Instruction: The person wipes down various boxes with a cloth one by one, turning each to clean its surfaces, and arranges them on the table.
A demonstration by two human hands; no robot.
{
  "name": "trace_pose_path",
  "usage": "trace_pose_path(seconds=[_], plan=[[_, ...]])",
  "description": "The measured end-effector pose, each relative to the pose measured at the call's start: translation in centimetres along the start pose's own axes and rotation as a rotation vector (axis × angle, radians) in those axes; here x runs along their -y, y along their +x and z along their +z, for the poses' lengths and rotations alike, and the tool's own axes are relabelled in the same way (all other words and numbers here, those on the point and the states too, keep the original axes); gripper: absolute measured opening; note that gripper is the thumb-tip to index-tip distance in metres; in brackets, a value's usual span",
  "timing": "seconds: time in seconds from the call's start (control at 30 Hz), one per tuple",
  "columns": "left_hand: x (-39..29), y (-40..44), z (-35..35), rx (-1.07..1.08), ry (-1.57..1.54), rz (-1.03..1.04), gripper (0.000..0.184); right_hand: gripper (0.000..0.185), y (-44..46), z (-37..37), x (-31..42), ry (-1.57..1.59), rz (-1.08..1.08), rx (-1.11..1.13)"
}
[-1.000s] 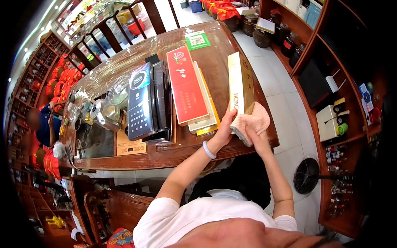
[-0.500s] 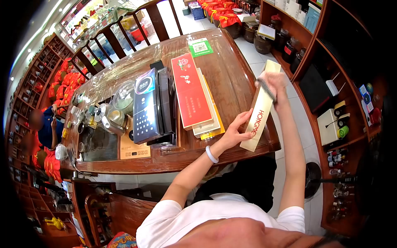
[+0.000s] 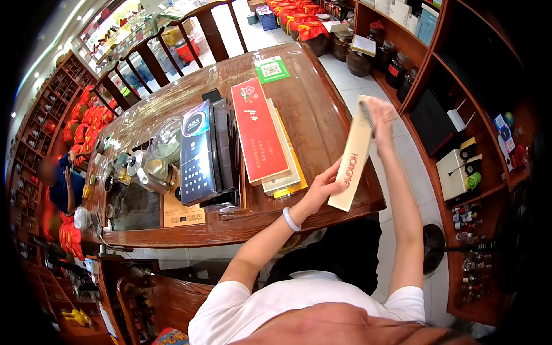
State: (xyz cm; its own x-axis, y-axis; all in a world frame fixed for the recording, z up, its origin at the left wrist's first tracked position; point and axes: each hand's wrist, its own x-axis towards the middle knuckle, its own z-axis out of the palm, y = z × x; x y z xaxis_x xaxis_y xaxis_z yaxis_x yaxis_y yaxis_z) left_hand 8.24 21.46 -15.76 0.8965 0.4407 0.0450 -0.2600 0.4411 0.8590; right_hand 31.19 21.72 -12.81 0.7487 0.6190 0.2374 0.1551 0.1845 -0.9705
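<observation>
A long cream box (image 3: 352,164) with red lettering is tilted over the table's right edge. My left hand (image 3: 324,187), with a pale bracelet at the wrist, grips its near end. At the far end my right hand (image 3: 382,115) is closed on a cloth, of which only a dark grey edge (image 3: 367,112) shows against the box. To the left on the table lie a red box (image 3: 259,132) on top of flatter cream and yellow boxes, and a dark blue box (image 3: 197,152) beside black ones.
The wooden table (image 3: 310,103) carries a green QR card (image 3: 272,69), a kettle (image 3: 146,171) and glassware. Chairs (image 3: 215,29) line its far side. Shelves (image 3: 454,138) and a black fan (image 3: 432,249) stand at right. A person in blue (image 3: 68,187) is at far left.
The box has been lifted from the table and tilted toward me. My right hand moved with the cloth from the near end to the far end; my left hand shifted to the near end.
</observation>
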Motion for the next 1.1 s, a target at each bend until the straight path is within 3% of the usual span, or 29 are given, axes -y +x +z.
trace_pose_path(seconds=[0.1,0.13,0.27,0.33,0.4,0.43,0.47,0.57,0.63,0.73,0.8,0.93,1.0,1.1], plan=[[-0.1,0.4,-0.6,-0.147,-0.183,0.012,0.069,0.059,-5.6,2.5,1.5,-0.340,0.313,0.223],[0.2,0.7,-1.3,-0.193,-0.258,0.027,0.069,0.068,-7.2,3.1,0.1,-0.409,0.206,0.211],[-0.5,0.7,-1.6,-0.284,-0.428,0.002,0.055,0.052,-11.7,3.4,0.6,-0.094,0.023,0.412],[2.1,0.6,-3.7,-0.289,-0.509,-0.041,0.050,0.056,-13.3,3.7,2.1,-0.322,-0.241,0.468],[4.4,0.7,-6.0,0.185,-0.629,0.222,0.046,0.063,-15.3,4.5,3.3,-0.653,-0.617,0.345],[1.1,0.0,-1.9,-0.191,-0.474,0.116,0.047,0.064,-15.8,4.6,3.9,-0.759,-0.660,0.391],[0.6,0.0,-1.3,-0.331,-0.595,0.041,0.047,0.064,-16.0,4.2,3.7,-0.768,-0.652,0.378],[1.6,0.2,-2.4,-0.297,-0.697,0.059,0.046,0.060,-15.9,3.0,2.9,-0.800,-0.753,0.320],[0.6,0.4,-2.3,-0.250,-0.695,-0.157,0.045,0.057,-15.5,1.4,1.9,-0.701,-0.735,0.256],[0.1,0.5,-1.3,-0.312,-0.662,-0.138,0.048,0.044,-15.0,-0.4,0.4,-0.649,-0.722,0.206],[0.9,0.9,-2.0,-0.227,-0.716,-0.115,0.046,0.038,-15.5,-0.7,-0.2,-0.255,-0.021,0.247],[1.6,1.3,-2.3,-0.230,-0.557,-0.028,0.043,0.035,-15.1,1.2,-2.1,-0.180,-0.029,0.103],[2.2,1.5,-1.9,-0.356,-0.505,0.014,0.042,0.034,-14.3,1.6,-2.5,-0.136,0.019,0.084],[2.6,1.4,-1.8,-0.348,-0.425,0.014,0.046,0.031,-13.3,1.7,-3.1,-0.049,-0.078,0.070]])
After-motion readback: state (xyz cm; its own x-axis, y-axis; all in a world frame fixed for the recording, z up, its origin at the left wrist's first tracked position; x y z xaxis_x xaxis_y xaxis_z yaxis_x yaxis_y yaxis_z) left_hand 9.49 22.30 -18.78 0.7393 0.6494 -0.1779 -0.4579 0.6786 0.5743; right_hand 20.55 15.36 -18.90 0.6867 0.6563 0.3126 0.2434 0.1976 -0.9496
